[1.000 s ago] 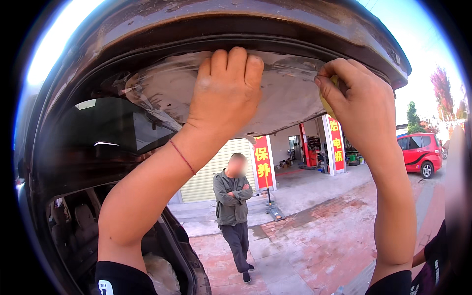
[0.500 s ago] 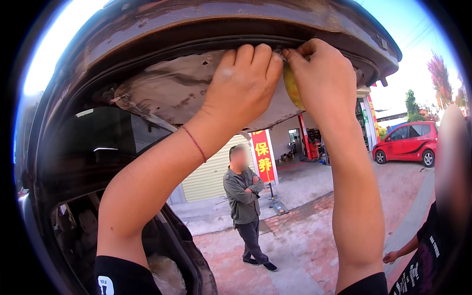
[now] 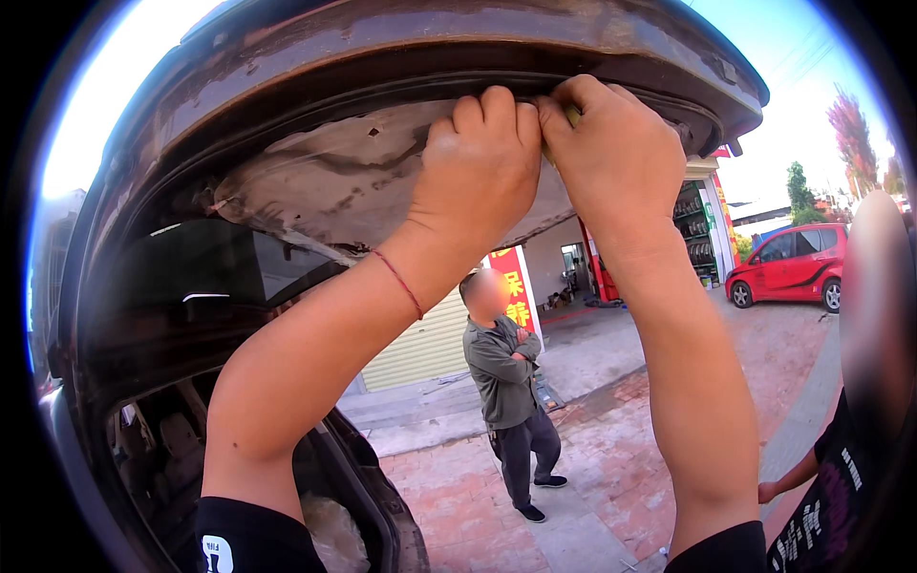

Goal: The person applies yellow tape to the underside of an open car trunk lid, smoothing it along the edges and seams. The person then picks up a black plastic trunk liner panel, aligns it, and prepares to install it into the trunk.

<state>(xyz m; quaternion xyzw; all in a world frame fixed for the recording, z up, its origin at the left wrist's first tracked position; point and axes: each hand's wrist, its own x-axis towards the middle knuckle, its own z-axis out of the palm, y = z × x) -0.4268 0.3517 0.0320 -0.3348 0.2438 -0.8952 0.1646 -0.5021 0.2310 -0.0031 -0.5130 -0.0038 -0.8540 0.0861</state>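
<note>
Both my arms reach up to the rear roof edge of a dark vehicle [image 3: 411, 43], where a black rubber seal [image 3: 382, 91] runs. My left hand [image 3: 482, 167] has its fingers curled up against the seal; its fingertips and whatever they pinch are hidden. Close beside it, my right hand [image 3: 616, 158] is closed, thumb and forefinger pinched at the same edge. A bit of a yellow thing [image 3: 573, 116] shows between its fingers; most of it is hidden behind the hand. Below the seal spreads a stained, beige-grey panel [image 3: 325, 172] with a small hole.
A person in a grey-green jacket [image 3: 501, 372] stands ahead with folded arms. Another person in a black shirt [image 3: 821, 506] stands close on the right. A red car [image 3: 793, 265] is parked behind, and a roller shutter [image 3: 420, 349] lies beyond. Dark vehicle glass [image 3: 210, 258] is at left.
The rounded yellow thing hanging by my right hand has gone mostly out of sight behind it. My hands stay at the seal. The person in the jacket appears farther right, legs apart.
</note>
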